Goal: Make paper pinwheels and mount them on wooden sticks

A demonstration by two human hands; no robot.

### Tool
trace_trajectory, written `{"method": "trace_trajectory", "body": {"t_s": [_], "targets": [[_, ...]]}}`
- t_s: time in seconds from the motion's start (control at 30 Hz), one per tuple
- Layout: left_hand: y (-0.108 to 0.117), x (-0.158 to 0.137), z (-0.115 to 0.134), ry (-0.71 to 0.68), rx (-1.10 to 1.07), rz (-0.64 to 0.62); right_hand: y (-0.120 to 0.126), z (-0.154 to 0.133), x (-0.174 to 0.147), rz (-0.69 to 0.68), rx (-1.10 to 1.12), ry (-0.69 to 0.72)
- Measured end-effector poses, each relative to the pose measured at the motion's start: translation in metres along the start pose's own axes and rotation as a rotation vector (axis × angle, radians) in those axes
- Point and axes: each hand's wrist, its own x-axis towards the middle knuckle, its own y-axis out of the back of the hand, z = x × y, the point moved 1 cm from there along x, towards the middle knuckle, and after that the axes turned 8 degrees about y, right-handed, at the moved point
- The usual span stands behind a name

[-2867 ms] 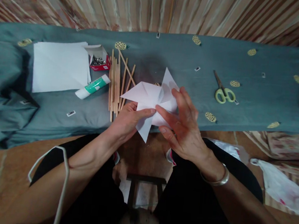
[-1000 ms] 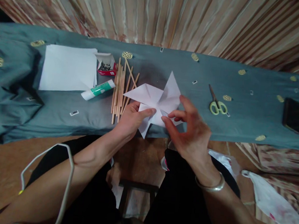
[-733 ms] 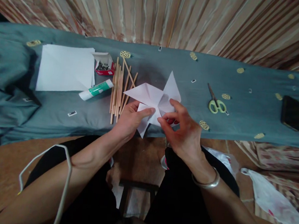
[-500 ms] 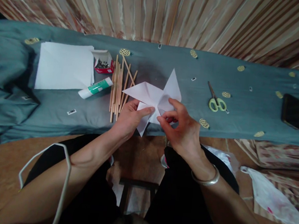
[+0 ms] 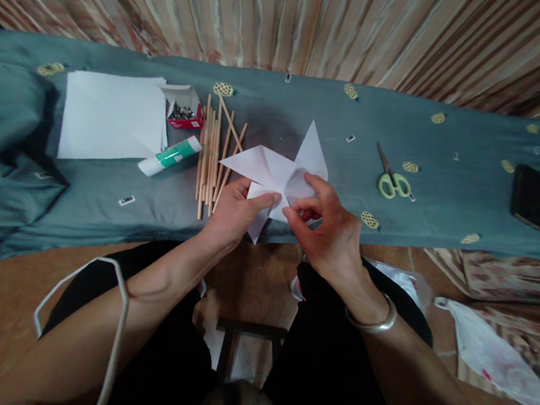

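A white paper pinwheel (image 5: 273, 166) with pointed blades is held over the near edge of the table between my two hands. My left hand (image 5: 238, 211) grips its lower left side, the thumb pressed flat on the paper close to the middle. On the right side, my right hand (image 5: 327, 223) pinches the paper near the centre, thumb and fingers bent. Whether something small sits between those fingertips is hidden. Several wooden sticks (image 5: 213, 156) lie just left of the pinwheel, partly behind it.
Left on the cloth-covered table (image 5: 287, 112) lie white paper sheets (image 5: 112, 116), a red box of small metal pieces (image 5: 183, 110) and a green-white glue tube (image 5: 170, 156). Green-handled scissors (image 5: 390, 175) and a black phone (image 5: 530, 197) lie right. A white cable (image 5: 121, 315) crosses my left forearm.
The view has shifted very slightly. Both hands keep their hold on the pinwheel, and the right fingertips have moved barely at all.
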Motion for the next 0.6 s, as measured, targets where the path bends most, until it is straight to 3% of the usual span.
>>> {"method": "trace_trajectory", "body": {"t_s": [0.27, 0.43, 0.6], "targets": [[-0.001, -0.001, 0.003, 0.012, 0.001, 0.007, -0.001, 0.0, -0.002, 0.035, -0.059, 0.074], [0.0, 0.003, 0.007, 0.015, -0.017, 0.037, 0.014, -0.006, -0.001, 0.125, -0.133, 0.161], [0.002, 0.006, 0.007, -0.007, -0.045, 0.029, 0.033, 0.001, 0.005, 0.239, -0.055, 0.027]]}}
